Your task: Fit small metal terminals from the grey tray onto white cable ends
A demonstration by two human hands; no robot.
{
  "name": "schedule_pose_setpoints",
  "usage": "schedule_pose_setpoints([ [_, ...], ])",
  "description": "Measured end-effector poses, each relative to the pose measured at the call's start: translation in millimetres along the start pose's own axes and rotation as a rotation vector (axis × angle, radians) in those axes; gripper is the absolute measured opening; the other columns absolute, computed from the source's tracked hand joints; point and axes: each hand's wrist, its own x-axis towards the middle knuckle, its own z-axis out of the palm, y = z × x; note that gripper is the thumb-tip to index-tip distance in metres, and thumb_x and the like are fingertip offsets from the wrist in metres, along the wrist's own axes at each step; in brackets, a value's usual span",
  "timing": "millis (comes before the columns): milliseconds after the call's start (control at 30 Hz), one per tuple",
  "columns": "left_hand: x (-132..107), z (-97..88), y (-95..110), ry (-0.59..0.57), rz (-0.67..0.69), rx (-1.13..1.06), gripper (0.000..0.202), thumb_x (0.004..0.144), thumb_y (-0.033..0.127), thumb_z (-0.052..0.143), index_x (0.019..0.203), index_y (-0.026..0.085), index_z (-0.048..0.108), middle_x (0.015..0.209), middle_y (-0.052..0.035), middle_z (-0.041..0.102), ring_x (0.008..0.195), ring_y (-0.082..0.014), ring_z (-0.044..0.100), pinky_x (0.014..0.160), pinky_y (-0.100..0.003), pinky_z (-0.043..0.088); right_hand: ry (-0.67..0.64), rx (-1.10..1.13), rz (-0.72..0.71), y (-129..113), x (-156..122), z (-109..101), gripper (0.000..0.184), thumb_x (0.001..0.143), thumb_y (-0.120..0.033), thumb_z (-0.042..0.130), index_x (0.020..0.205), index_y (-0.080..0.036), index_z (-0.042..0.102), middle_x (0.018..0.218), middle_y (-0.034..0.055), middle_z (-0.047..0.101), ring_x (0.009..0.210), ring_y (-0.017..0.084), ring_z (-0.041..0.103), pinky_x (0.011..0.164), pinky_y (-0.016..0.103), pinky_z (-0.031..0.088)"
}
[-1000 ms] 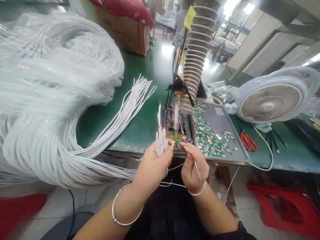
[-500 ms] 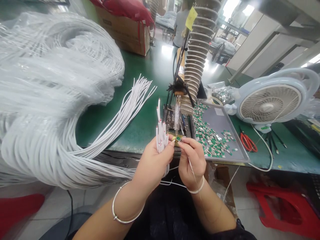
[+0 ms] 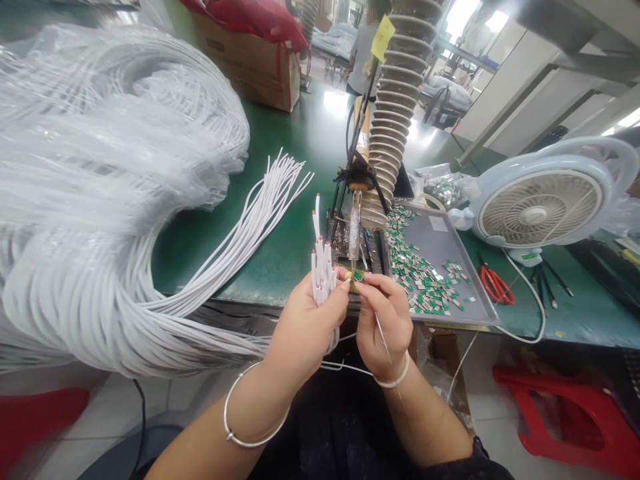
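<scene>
My left hand [image 3: 304, 328] is closed around a bundle of white wires with red tips [image 3: 322, 270], held upright at the table's front edge. Its thumb and forefinger also pinch a small green component [image 3: 357, 275]. My right hand [image 3: 384, 323] is closed in a pinch on a thin solder wire [image 3: 381, 330] whose end meets the green component. Both hands sit just below the tip of a fixed soldering iron [image 3: 355, 230], which hangs over a small stand.
A grey tray [image 3: 450, 257] with several green components lies to the right, with red scissors [image 3: 494, 284] and a white fan [image 3: 545, 203] beyond. A large mass of white cables [image 3: 100, 200] fills the left of the green table [image 3: 280, 247]. A ribbed hose [image 3: 395, 100] rises behind the iron.
Both hands have risen slightly towards the soldering iron tip, and the right hand has moved left against the left fingers.
</scene>
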Motion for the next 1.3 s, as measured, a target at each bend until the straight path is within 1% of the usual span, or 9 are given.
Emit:
schedule_pose_setpoints([
  [233,-1,-4.5,-5,0.016,-0.02,0.007,0.007,0.083,0.023,0.054,0.087,0.017,0.052,0.05,0.0096,0.035,0.045,-0.0044,0.028,0.043,-0.016,0.024,-0.034,0.036,0.017,0,-4,-2,0.03,0.081,-0.001,0.049,0.106,-0.016,0.057,0.101,0.01,0.056,0.095,0.016,0.059,0.079,0.033,0.055],
  [467,0,-9.3,-11,0.009,-0.057,-0.005,0.007,0.082,0.021,0.054,0.086,0.016,0.052,0.048,0.0101,0.033,0.044,-0.0042,0.026,0.042,-0.017,0.021,-0.076,0.077,0.06,2,-10,-4,0.031,0.082,-0.002,0.046,0.107,-0.017,0.056,0.098,0.0104,0.059,0.094,0.018,0.06,0.078,0.035,0.055],
  [700,3,-5.8,-6,0.0,-0.039,-0.006,0.007,0.081,0.022,0.055,0.084,0.017,0.052,0.049,0.0097,0.033,0.044,-0.0044,0.026,0.043,-0.018,0.022,-0.028,0.029,0.058,3,-6,0,0.029,0.082,-0.003,0.047,0.105,-0.017,0.058,0.099,0.0095,0.056,0.094,0.017,0.059,0.079,0.035,0.054],
  [900,5,-4.3,-4,-0.001,-0.023,-0.023,0.007,0.082,0.022,0.056,0.084,0.017,0.053,0.05,0.0095,0.034,0.045,-0.0042,0.026,0.043,-0.017,0.022,-0.028,0.015,0.052,2,-2,0,0.028,0.083,-0.004,0.047,0.104,-0.017,0.059,0.1,0.0093,0.055,0.094,0.017,0.059,0.079,0.036,0.054],
  [1133,1,-3.8,1,-0.014,-0.009,-0.039,0.006,0.081,0.022,0.056,0.085,0.017,0.054,0.05,0.0094,0.034,0.045,-0.0043,0.026,0.043,-0.016,0.022,-0.022,0.01,0.044,-1,2,0,0.029,0.083,-0.004,0.047,0.105,-0.018,0.059,0.099,0.0088,0.055,0.093,0.018,0.059,0.078,0.036,0.054],
  [1300,1,-2.5,2,-0.002,-0.014,-0.038,0.007,0.08,0.023,0.058,0.084,0.017,0.054,0.05,0.0094,0.034,0.044,-0.0047,0.026,0.043,-0.016,0.023,-0.019,0.02,0.052,-2,1,-1,0.03,0.083,-0.004,0.047,0.106,-0.019,0.059,0.099,0.009,0.055,0.093,0.018,0.059,0.078,0.036,0.054],
])
